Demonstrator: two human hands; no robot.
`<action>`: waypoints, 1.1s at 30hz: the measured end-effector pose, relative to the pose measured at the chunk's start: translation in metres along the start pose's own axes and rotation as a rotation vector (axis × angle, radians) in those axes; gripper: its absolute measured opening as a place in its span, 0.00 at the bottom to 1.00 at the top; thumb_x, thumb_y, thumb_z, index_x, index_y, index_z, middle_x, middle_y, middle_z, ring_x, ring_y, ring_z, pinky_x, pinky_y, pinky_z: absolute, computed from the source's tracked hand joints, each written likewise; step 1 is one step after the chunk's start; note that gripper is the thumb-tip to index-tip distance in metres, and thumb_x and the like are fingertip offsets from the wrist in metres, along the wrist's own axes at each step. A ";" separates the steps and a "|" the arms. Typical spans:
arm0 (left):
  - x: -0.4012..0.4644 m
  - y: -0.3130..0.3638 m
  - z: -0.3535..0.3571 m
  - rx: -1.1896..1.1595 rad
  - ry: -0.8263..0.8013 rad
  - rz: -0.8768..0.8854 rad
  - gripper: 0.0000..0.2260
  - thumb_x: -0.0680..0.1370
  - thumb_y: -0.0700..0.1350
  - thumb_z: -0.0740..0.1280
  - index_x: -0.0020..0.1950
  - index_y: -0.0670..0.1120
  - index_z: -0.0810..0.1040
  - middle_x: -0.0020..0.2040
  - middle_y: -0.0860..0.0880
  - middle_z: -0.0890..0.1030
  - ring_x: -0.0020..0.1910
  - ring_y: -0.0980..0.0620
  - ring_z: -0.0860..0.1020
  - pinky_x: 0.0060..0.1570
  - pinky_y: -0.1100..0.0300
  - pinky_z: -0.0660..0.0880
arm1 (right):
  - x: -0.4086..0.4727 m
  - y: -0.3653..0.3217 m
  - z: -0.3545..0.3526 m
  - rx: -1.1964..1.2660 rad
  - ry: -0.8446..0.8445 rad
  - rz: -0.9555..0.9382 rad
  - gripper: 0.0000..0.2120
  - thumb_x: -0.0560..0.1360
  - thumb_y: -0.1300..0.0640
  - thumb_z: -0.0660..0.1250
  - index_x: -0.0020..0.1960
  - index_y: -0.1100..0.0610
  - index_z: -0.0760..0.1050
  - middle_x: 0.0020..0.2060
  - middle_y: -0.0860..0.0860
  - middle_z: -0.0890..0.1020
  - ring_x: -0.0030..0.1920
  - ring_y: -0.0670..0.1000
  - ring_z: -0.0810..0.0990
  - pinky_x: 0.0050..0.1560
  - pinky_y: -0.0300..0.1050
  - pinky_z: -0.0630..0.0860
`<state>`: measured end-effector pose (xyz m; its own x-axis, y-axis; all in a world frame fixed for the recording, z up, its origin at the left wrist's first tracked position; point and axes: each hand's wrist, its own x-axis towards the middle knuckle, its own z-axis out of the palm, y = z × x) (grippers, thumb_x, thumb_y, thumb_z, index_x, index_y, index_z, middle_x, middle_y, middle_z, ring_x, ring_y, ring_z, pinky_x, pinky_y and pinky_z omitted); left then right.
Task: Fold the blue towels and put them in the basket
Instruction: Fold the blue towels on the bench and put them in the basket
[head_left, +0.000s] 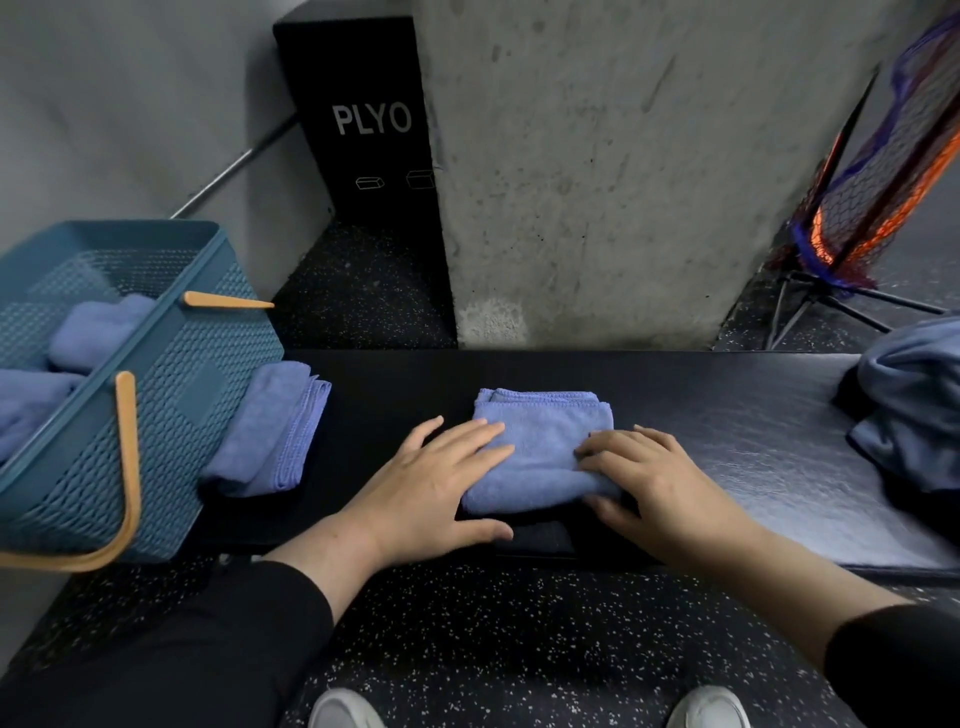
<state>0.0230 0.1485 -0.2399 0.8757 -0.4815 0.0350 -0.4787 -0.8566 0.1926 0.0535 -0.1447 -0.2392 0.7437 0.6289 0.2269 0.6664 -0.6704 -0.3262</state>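
A folded blue towel (540, 447) lies on the black bench (701, 415) in front of me. My left hand (431, 488) rests flat on its left side, fingers straight. My right hand (649, 483) presses on its right edge, fingers spread and slightly bent. Another folded blue towel (270, 431) lies on the bench beside the teal basket (182, 374), which stands at the left with orange handles and holds folded blue towels (98, 327). A heap of unfolded blue towels (909, 405) sits at the bench's right end.
A concrete pillar (597, 182) rises just behind the bench. A black PLYO box (363, 119) stands behind left, and a net on a metal stand (862, 208) behind right. Speckled rubber floor and my white shoes (343, 709) are below.
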 end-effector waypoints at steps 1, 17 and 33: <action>0.001 0.000 0.001 0.007 0.024 0.008 0.37 0.74 0.71 0.61 0.78 0.53 0.66 0.79 0.56 0.62 0.79 0.58 0.56 0.79 0.50 0.49 | 0.003 -0.003 -0.003 0.016 0.012 0.029 0.14 0.76 0.42 0.60 0.57 0.47 0.76 0.56 0.39 0.79 0.59 0.44 0.78 0.71 0.51 0.64; 0.022 0.011 -0.030 -0.695 0.172 -0.501 0.08 0.74 0.55 0.73 0.44 0.53 0.78 0.39 0.53 0.82 0.40 0.58 0.79 0.42 0.57 0.76 | 0.030 -0.019 -0.029 0.278 -0.029 0.369 0.14 0.76 0.44 0.70 0.57 0.40 0.67 0.44 0.39 0.79 0.42 0.39 0.78 0.42 0.35 0.71; 0.032 0.013 -0.018 -0.153 -0.201 -0.289 0.29 0.82 0.63 0.56 0.81 0.59 0.52 0.80 0.58 0.59 0.79 0.58 0.55 0.78 0.46 0.50 | 0.058 -0.017 -0.019 -0.078 -0.404 0.217 0.31 0.80 0.39 0.59 0.79 0.51 0.60 0.70 0.47 0.73 0.70 0.51 0.71 0.67 0.47 0.68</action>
<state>0.0461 0.1253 -0.2188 0.9359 -0.2644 -0.2326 -0.1859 -0.9320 0.3111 0.0860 -0.1043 -0.2028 0.7968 0.5630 -0.2196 0.5109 -0.8216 -0.2528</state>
